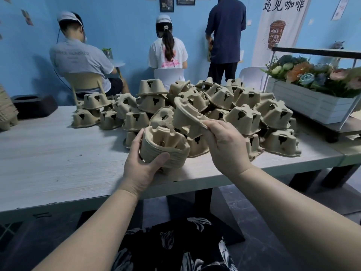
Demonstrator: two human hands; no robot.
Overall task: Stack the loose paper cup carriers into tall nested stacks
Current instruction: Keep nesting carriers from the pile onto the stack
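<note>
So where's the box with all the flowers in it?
In the head view the white wooden flower box sits at the far right on a raised shelf, just right of the pile of loose cup carriers on the table.

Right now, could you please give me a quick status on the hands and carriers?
Left hand grips nested stack. Right hand pinches one carrier. Loose pile behind.

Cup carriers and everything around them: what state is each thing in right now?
Nested stack: short, tilted, open side up, gripped by the left hand.
Single carrier: lifted, tilted, rim pinched by the right hand.
Loose carriers: heaped upside down on the table, unstacked.
Flower box: full of flowers, on a raised stand.
</note>
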